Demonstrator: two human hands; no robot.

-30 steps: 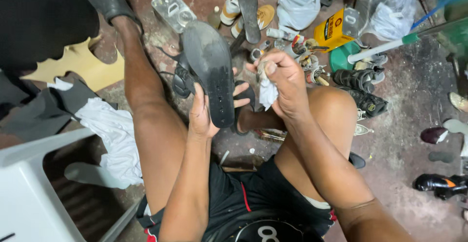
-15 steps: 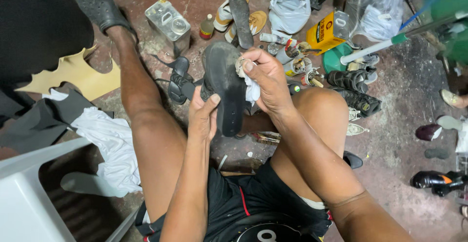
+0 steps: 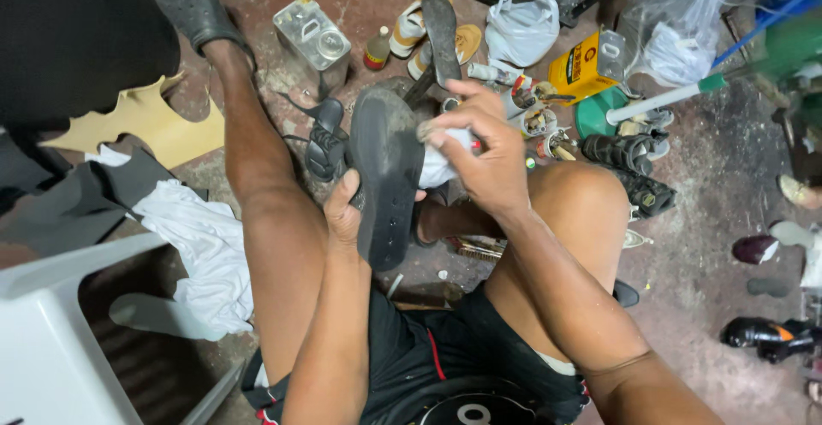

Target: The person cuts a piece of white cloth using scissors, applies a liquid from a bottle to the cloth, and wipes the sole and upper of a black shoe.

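I sit on the floor (image 3: 702, 219) with my knees raised, and my left hand (image 3: 344, 213) grips a black sandal (image 3: 387, 172) from behind, sole turned up toward me so its flat face is steady and easy to reach. My right hand (image 3: 479, 155) is closed around a bunched white rag (image 3: 441, 164), pressing it against the sole near its upper end, apparently to wipe it. A metal can (image 3: 312, 40) and a yellow tin (image 3: 585, 65) stand nearby among scattered shoes. Compared with half a second ago, the rag hand sits slightly lower on the sole; the sandal is held much the same.
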